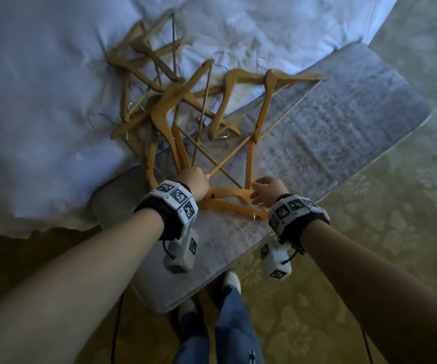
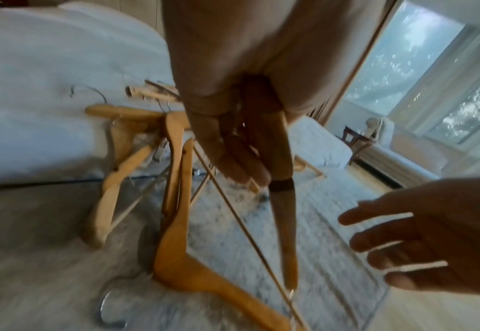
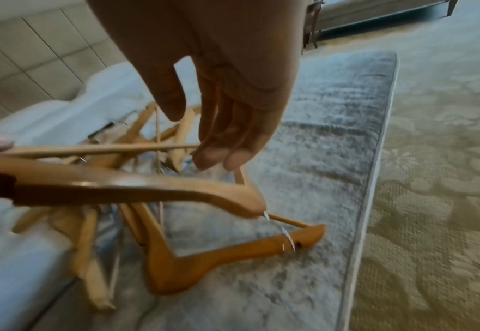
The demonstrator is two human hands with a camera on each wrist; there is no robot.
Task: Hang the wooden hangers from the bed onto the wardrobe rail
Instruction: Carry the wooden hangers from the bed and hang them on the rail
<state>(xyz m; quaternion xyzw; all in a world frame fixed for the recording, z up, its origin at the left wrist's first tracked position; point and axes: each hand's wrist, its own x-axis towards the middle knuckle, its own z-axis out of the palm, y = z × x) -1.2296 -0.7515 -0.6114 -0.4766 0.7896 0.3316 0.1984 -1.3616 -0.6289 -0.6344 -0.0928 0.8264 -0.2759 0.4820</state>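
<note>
Gripping one arm of a pale wooden hanger with a dark band (image 2: pixel 280 185), the left hand (image 1: pixel 194 181) had its fingers (image 2: pixel 241 161) curled round the wood near the end, and that hanger stood lifted above the grey mottled bed runner (image 1: pixel 343 122). Its thin dowel bar ran slanting just beside the held arm. Just beside it, the right hand (image 1: pixel 266 191) hung with fingers loosely spread and held nothing, its fingertips (image 3: pixel 216 156) close over the upper corner of the lifted hanger; whether they touched the wood could not be told through the blur. Beneath both hands a second orange-brown wooden hanger (image 1: pixel 228 203) lay flat on the runner, its metal hook near the runner's edge. Beyond the hands, a tangled heap of light wooden hangers with wire hooks (image 1: pixel 172 95) lay crossed over one another, partly on the white rumpled duvet (image 1: pixel 41 88) and partly on the runner. A beige patterned carpet (image 1: pixel 383 232) lay beside the bed
</note>
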